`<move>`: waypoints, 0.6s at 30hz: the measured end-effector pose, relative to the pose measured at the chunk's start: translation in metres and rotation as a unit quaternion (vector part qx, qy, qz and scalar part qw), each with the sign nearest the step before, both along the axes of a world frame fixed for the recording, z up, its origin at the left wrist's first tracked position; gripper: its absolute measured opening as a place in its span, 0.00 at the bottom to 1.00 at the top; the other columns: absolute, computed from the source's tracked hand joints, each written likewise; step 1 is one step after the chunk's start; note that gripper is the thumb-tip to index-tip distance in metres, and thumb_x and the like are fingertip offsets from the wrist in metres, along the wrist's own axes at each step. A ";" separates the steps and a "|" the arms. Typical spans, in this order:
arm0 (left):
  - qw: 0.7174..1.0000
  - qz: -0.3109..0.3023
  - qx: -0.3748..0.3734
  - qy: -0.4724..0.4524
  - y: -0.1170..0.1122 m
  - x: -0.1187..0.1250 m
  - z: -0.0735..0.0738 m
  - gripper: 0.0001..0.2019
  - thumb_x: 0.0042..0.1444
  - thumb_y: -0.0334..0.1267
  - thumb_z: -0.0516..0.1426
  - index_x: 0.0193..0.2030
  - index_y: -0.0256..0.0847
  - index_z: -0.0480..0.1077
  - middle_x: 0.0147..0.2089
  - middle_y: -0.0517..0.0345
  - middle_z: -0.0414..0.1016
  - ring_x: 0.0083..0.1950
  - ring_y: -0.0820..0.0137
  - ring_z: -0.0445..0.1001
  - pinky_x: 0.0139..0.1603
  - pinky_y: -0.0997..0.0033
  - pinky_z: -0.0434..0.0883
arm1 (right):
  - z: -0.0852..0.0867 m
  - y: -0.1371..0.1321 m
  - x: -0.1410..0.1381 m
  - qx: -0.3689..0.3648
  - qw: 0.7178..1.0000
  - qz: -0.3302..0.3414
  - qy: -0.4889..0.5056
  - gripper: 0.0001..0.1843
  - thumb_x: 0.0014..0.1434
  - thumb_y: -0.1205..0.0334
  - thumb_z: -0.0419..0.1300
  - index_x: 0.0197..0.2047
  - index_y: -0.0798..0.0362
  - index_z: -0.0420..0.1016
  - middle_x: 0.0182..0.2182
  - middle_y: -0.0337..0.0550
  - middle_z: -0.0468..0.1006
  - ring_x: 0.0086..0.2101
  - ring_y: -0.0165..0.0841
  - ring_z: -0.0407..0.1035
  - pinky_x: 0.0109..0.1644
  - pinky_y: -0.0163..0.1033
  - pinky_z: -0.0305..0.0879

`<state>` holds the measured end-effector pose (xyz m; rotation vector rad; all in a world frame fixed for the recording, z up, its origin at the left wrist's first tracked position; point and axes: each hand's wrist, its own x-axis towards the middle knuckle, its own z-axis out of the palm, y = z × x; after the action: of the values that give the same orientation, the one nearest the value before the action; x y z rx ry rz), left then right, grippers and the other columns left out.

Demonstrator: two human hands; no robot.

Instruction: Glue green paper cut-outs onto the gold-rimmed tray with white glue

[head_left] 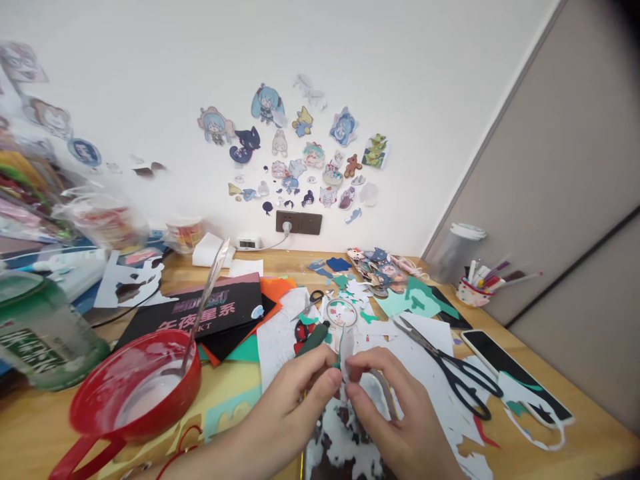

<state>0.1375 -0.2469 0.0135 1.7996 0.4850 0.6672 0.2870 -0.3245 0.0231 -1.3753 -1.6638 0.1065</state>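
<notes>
Between my two hands stands a thin paper piece (346, 343), white on one face with a green edge, seen nearly edge-on. My left hand (300, 393) pinches its left side between thumb and fingers. On the opposite side, my right hand (400, 413) closes thumb and index finger on it. Directly below lies a dark flat surface (325, 450) smeared with white patches, partly hidden by my hands. Just beyond the left fingers are a dark green-handled tool (315, 339) and a roll of clear tape (342, 311).
At left, a red bowl (135, 387) holds white paste and a spoon (206, 300); beside it stands a green jar (47, 333). Black scissors (450, 370) and a phone (517, 377) lie right. Paper scraps (357, 290) cover the middle; a pen cup (475, 291) stands behind.
</notes>
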 end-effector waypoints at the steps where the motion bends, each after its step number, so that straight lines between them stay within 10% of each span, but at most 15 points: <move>1: 1.000 -0.002 0.018 0.000 0.000 -0.001 0.000 0.16 0.64 0.49 0.44 0.32 0.40 0.59 0.30 0.63 0.59 0.33 0.74 0.58 0.35 0.76 0.57 | 0.000 -0.002 0.000 -0.016 1.000 0.003 0.004 0.07 0.58 0.66 0.55 0.41 0.47 0.66 0.31 0.35 0.73 0.32 0.29 0.70 0.35 0.31 0.69; 6: 0.998 -0.032 0.043 0.012 0.001 -0.007 0.005 0.14 0.65 0.45 0.42 0.33 0.41 0.61 0.35 0.61 0.63 0.38 0.74 0.62 0.41 0.77 0.60 | -0.003 -0.006 -0.001 -0.006 0.998 0.057 -0.033 0.18 0.60 0.67 0.55 0.53 0.45 0.62 0.36 0.36 0.72 0.37 0.28 0.68 0.41 0.33 0.66; 11: 0.998 -0.056 0.028 0.025 0.003 -0.006 0.006 0.15 0.65 0.45 0.42 0.31 0.40 0.58 0.33 0.61 0.59 0.37 0.74 0.60 0.40 0.76 0.59 | -0.002 -0.004 0.001 0.047 0.995 0.085 -0.037 0.10 0.61 0.73 0.53 0.43 0.50 0.67 0.33 0.37 0.71 0.35 0.27 0.66 0.39 0.32 0.65; 18: 0.998 -0.004 -0.068 0.014 0.005 -0.004 0.002 0.16 0.63 0.50 0.44 0.32 0.41 0.60 0.33 0.62 0.58 0.38 0.73 0.59 0.39 0.77 0.58 | 0.000 -0.005 0.002 0.163 0.971 -0.001 -0.173 0.11 0.57 0.78 0.53 0.40 0.55 0.70 0.45 0.46 0.64 0.45 0.32 0.62 0.49 0.36 0.61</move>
<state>0.1338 -0.2416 0.0158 1.6844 0.5305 0.5903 0.2891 -0.3293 0.0231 -1.1888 -1.8640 -0.4147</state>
